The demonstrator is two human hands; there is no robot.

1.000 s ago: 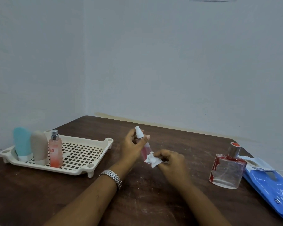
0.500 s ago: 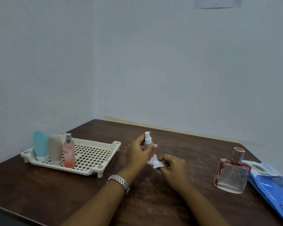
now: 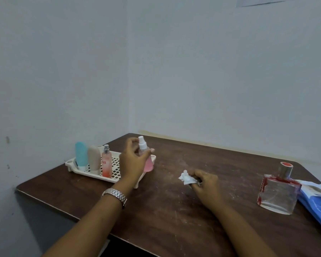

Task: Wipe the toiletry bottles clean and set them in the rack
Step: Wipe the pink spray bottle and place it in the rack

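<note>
My left hand (image 3: 132,161) grips a small pink spray bottle (image 3: 146,158) with a white nozzle, upright, above the right end of the cream slotted rack (image 3: 71,164). In the rack's left part stand a blue tube (image 3: 81,155), a beige tube (image 3: 94,159) and a slim pink perfume bottle (image 3: 106,165). My right hand (image 3: 205,183) pinches a crumpled white wipe (image 3: 187,178) low over the middle of the brown table (image 3: 174,216), apart from the spray bottle. A square clear glass perfume bottle (image 3: 277,194) with red smears stands at the right.
A blue packet of wipes (image 3: 318,203) lies at the table's right edge, beside the glass bottle. The table sits in a corner, with grey walls behind and to the left. Its left edge drops off just past the rack.
My left hand has carried the spray bottle left, away from the wipe and over the rack's right end. My right hand stays with the wipe. The camera has turned left.
</note>
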